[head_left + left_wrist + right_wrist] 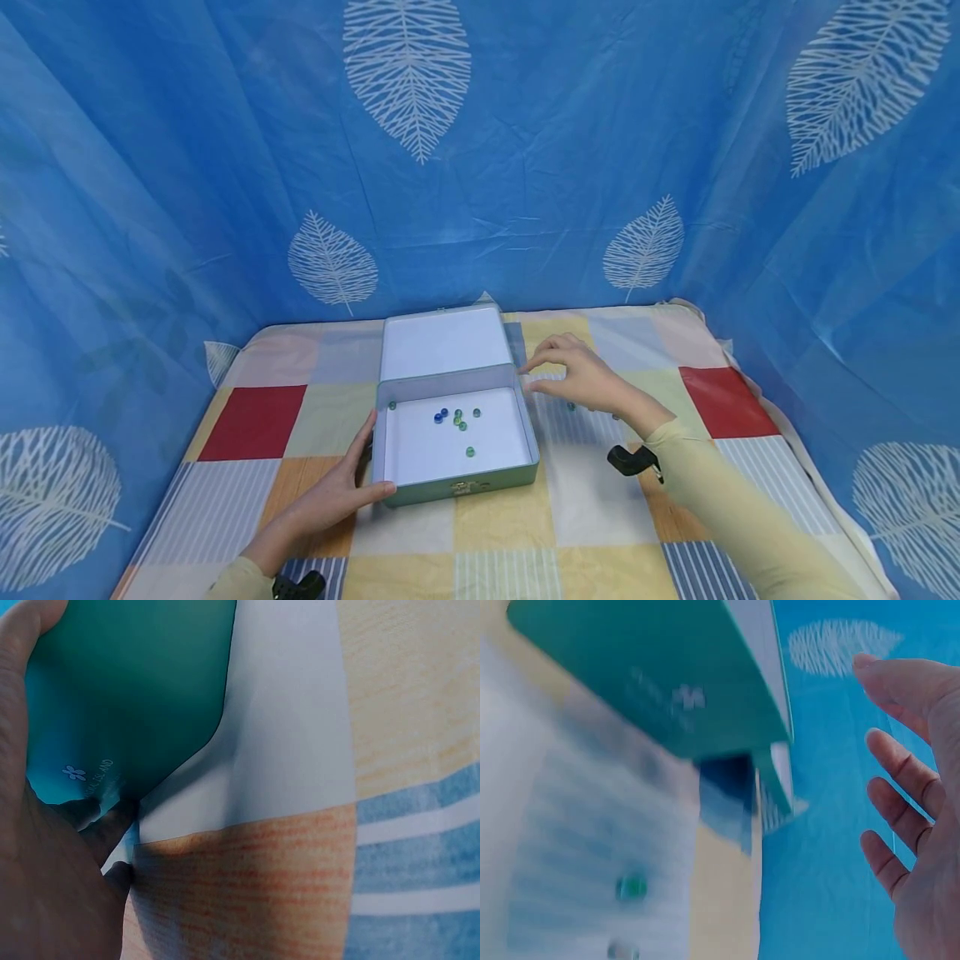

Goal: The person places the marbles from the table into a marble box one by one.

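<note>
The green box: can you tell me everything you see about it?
This green box looks like metal, pale inside, with a clasp in front and a small flower and lettering outside. It lies flat on the patchwork tablecloth, lid open behind. Green and blue marbles lie inside. The left hand touches its near left corner.

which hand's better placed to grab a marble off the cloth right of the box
Likely the right hand: it hovers open and empty near a green marble there, while the left hand holds the opposite side of the box.
</note>
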`<state>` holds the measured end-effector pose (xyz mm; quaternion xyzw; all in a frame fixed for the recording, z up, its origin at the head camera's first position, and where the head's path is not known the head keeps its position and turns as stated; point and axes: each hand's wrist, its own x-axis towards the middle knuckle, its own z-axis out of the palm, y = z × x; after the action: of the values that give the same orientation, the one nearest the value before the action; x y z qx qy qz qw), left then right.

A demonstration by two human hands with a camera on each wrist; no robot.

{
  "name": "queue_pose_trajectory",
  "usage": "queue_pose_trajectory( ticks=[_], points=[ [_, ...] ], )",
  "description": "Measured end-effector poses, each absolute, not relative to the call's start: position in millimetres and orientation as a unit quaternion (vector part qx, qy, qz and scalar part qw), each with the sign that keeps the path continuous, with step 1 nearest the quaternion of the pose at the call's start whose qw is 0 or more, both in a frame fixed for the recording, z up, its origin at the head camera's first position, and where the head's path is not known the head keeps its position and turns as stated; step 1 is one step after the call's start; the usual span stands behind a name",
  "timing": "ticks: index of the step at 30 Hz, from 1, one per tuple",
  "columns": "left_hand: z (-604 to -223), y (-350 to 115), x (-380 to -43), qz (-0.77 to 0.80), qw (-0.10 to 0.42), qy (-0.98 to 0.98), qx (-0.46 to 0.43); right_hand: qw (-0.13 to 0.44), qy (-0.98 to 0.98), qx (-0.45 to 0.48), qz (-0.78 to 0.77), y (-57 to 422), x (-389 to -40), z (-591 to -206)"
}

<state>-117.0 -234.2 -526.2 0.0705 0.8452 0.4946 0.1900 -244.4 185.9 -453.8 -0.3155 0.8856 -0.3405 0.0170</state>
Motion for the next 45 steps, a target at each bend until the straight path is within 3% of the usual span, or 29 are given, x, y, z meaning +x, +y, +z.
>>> queue_pose_trajectory(
  ticks=[21, 45],
  points=[
    [-529, -233, -119, 0.471, 0.195, 0.859, 0.049, 0.027, 0.940, -0.210, -0.269, 286, -229, -507],
    [-528, -234, -119, 0.487, 0.197, 0.849, 0.054, 0.033, 0.946, -0.143, -0.288, 318, -221, -539]
  ],
)
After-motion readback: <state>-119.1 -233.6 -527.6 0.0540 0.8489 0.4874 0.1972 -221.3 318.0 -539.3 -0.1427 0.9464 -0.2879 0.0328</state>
